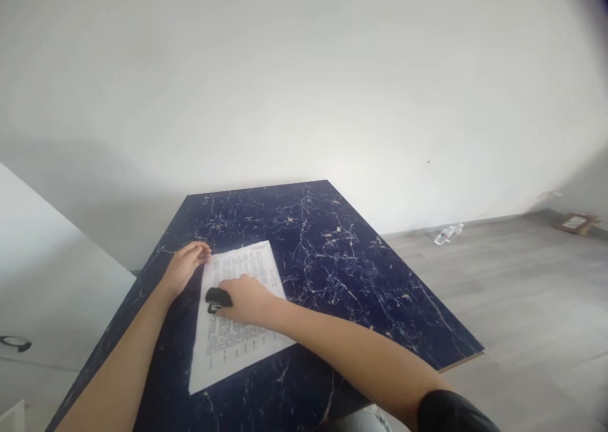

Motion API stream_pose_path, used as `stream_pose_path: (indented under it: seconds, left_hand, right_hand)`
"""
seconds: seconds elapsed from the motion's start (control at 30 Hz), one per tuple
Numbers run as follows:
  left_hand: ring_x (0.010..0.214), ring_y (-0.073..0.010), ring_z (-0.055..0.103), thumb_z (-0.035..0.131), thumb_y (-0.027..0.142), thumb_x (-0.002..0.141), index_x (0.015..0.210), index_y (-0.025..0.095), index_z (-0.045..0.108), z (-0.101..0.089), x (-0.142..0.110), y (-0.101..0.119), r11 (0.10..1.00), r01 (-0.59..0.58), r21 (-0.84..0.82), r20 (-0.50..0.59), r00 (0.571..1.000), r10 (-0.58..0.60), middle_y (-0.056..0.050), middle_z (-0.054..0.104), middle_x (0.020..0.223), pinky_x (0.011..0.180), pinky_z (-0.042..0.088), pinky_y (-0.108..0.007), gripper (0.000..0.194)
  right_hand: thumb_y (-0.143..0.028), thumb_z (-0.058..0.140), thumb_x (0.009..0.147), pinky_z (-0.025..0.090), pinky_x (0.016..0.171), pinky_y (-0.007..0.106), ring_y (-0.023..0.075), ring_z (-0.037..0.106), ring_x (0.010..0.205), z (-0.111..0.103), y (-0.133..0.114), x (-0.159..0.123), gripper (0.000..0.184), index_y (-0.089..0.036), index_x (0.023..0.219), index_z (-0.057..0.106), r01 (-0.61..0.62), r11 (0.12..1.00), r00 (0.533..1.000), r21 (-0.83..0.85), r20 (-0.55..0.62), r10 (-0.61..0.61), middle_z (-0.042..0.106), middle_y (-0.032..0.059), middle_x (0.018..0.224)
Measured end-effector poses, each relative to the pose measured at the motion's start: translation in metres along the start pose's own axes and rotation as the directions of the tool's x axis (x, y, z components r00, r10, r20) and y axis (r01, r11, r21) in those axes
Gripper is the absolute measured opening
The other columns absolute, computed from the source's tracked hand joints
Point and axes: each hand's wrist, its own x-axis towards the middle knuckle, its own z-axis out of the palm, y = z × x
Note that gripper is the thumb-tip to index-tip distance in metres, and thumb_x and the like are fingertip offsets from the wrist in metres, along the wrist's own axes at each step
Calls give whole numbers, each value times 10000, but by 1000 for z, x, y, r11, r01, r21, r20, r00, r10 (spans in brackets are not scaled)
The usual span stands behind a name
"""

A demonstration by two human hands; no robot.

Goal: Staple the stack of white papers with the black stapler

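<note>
A printed white paper sheet (247,346) lies on a dark blue marble-patterned table (332,261). My right hand (247,298) rests on the middle of the sheet, closed around a small black stapler (217,299) that sits at the sheet's left edge. My left hand (185,266) lies on the table at the sheet's upper left corner, its fingers curled and touching the paper's edge.
A white wall stands right behind the table. To the right is grey floor with a plastic bottle (447,234) by the baseboard and a flat cardboard piece (576,222) further right. A white surface (42,280) with a dark ring-shaped object (15,343) is at left.
</note>
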Motion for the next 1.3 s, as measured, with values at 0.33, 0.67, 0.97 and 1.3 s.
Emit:
stream_pose_path:
  seconds: [0.33,0.67,0.97,1.3]
  left_hand:
    - [1106,-343,646,535,566,848,981,220,674,-36,4,-3,606,-191,772,59,971,231,-125,727,1089,1058,460,-481,396]
    - [1349,-374,528,514,514,923,1138,191,665,-34,9,-21,454,-169,875,69,971,228,-174,655,1326,1146,378,-556,416]
    - [1380,-356,497,593,404,924,1197,194,676,-28,-3,-12,474,-120,872,31,981,192,-162,623,1400,1169,350,-520,354]
    - [1375,-313,515,591,394,952,1208,208,661,-27,-5,-14,422,-121,899,39,980,198,-114,654,1364,1201,351,-472,324]
  right_hand:
    - [-538,743,889,546,977,369,264,630,1250,-36,16,28,725,-229,1492,485,240,946,970,218,-27,-240,638,101,1423]
    - [-293,742,915,527,930,334,276,702,1057,-196,187,-53,388,-98,1249,705,-712,643,702,-283,-292,649,695,210,1234]
    - [-230,748,853,535,729,303,224,732,785,-170,248,-55,328,-153,1172,757,-819,543,572,-184,-308,760,757,161,993]
    - [-63,670,678,522,820,323,286,712,971,-143,249,-30,440,-155,1096,773,-732,644,664,-223,-445,601,759,146,1001]
